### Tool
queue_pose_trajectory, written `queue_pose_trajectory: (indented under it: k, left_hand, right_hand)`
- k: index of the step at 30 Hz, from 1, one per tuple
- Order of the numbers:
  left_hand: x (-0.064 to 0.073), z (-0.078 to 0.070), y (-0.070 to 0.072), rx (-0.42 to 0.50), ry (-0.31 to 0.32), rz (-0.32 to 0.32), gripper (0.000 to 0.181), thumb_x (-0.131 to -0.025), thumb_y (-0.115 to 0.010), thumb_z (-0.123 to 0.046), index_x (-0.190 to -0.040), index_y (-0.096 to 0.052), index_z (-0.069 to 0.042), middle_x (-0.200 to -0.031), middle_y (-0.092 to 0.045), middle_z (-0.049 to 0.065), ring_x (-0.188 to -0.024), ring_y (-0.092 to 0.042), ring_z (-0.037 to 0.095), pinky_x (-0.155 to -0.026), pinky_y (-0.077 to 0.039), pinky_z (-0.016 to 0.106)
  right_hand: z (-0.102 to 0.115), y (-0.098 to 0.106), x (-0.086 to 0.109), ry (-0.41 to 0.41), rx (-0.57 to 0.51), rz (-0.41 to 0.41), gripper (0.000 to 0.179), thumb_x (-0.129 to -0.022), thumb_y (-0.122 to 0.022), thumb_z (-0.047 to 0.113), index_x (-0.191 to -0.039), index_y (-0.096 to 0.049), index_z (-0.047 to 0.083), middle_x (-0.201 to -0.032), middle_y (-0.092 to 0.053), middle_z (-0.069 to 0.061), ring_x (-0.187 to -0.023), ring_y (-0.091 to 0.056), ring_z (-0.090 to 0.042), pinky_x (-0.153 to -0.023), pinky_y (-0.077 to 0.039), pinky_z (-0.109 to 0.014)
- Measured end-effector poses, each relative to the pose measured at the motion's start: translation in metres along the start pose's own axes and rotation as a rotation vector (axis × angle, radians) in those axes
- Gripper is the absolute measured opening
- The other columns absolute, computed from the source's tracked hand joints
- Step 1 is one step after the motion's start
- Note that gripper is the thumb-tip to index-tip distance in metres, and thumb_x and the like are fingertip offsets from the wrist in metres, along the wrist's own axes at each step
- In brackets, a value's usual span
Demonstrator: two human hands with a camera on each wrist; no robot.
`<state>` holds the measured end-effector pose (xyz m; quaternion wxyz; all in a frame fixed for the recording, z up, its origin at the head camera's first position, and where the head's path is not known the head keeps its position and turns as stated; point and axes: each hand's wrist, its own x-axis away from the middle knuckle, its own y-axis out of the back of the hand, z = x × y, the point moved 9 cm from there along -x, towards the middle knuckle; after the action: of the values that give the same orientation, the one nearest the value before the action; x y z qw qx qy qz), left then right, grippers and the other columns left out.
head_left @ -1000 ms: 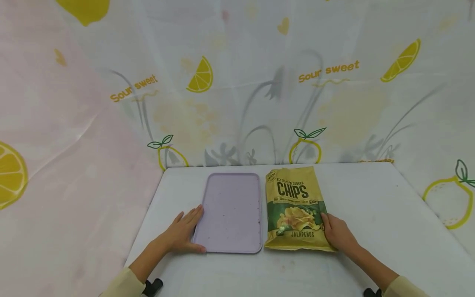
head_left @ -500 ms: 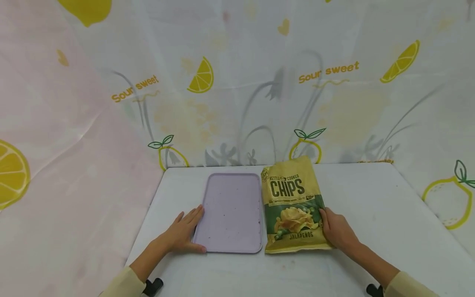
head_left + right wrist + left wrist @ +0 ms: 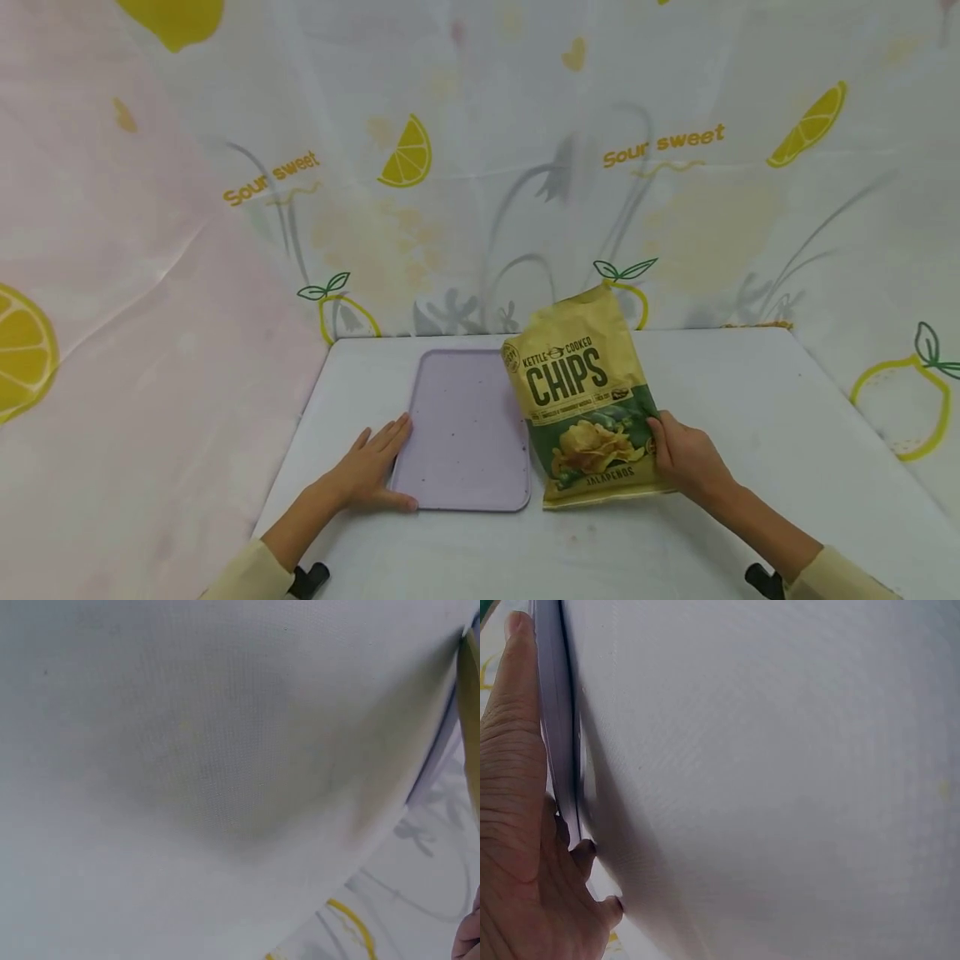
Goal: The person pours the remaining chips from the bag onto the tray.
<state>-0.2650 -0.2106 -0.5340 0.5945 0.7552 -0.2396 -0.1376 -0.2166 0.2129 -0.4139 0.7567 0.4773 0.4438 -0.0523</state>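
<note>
A yellow and green bag of chips (image 3: 588,392) stands tilted to the left in the head view, its upper part raised and its top left corner overlapping the tray. My right hand (image 3: 692,457) grips the bag's lower right edge, thumb on the front and the other fingers hidden behind. Flat on the table lies a light purple tray (image 3: 465,433) with small dark specks. My left hand (image 3: 370,467) rests with straight fingers along the tray's left edge, thumb by its near left corner. In the right wrist view, a strip of the bag (image 3: 469,720) shows at the right border.
The white table (image 3: 750,417) reaches back to a hanging cloth (image 3: 480,208) printed with lemons and "Sour sweet". A pinkish cloth (image 3: 150,292) hangs on the left. Black wrist mounts (image 3: 310,578) sit under both sleeves.
My right hand has lifted the bag's far end off the table and tipped it leftward, over the tray's right edge. My left hand and the tray have stayed put.
</note>
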Motion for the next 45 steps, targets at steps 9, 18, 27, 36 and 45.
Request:
queue_pose_trajectory:
  k: [9, 18, 27, 36, 45]
  left_hand:
    - [0.0, 0.001, 0.0, 0.006, 0.001, -0.001, 0.131, -0.065, -0.062, -0.086, -0.158, -0.019, -0.004, -0.166, -0.017, 0.013, -0.15, -0.024, 0.038, -0.116, -0.017, 0.067]
    - [0.004, -0.001, -0.003, 0.006, -0.008, -0.015, 0.13, -0.066, -0.066, -0.083, -0.156, -0.021, -0.001, -0.164, -0.02, 0.016, -0.149, -0.026, 0.039, -0.115, -0.019, 0.068]
    - [0.007, -0.007, -0.002, 0.01, -0.018, -0.003, 0.128, -0.067, -0.068, -0.08, -0.156, -0.022, 0.001, -0.164, -0.021, 0.019, -0.148, -0.026, 0.041, -0.113, -0.019, 0.07]
    - [0.005, -0.004, 0.006, -0.01, -0.034, -0.043, 0.128, -0.067, -0.068, -0.08, -0.154, -0.024, 0.004, -0.162, -0.022, 0.022, -0.146, -0.029, 0.044, -0.112, -0.021, 0.071]
    - [0.005, -0.003, -0.001, -0.01, -0.012, -0.01, 0.129, -0.067, -0.067, -0.081, -0.156, -0.02, -0.001, -0.165, -0.018, 0.017, -0.149, -0.026, 0.04, -0.114, -0.02, 0.069]
  right_hand:
    - [0.01, 0.009, -0.011, 0.17, 0.033, -0.064, 0.049, -0.109, -0.027, 0.037, -0.073, -0.043, 0.007, -0.058, -0.025, 0.012, -0.052, -0.013, 0.008, -0.039, -0.015, -0.009]
    - [0.014, 0.014, -0.029, 0.231, 0.036, -0.024, 0.045, -0.109, -0.031, 0.034, -0.077, -0.047, 0.007, -0.054, -0.027, 0.011, -0.047, -0.013, 0.007, -0.041, -0.015, -0.009]
    - [0.027, 0.021, -0.055, 0.403, 0.106, -0.018, 0.045, -0.109, -0.032, 0.034, -0.072, -0.038, 0.009, -0.055, -0.018, 0.01, -0.053, -0.002, 0.003, -0.046, -0.007, -0.012]
    - [0.026, 0.019, -0.084, 0.425, 0.174, -0.044, 0.047, -0.109, -0.031, 0.038, -0.071, -0.037, 0.01, -0.057, -0.017, 0.009, -0.055, -0.004, 0.0, -0.051, -0.004, -0.015]
    - [0.027, 0.016, -0.102, 0.489, 0.169, -0.044, 0.047, -0.109, -0.031, 0.037, -0.072, -0.04, 0.009, -0.054, -0.021, 0.008, -0.048, -0.008, -0.001, -0.045, -0.009, -0.016]
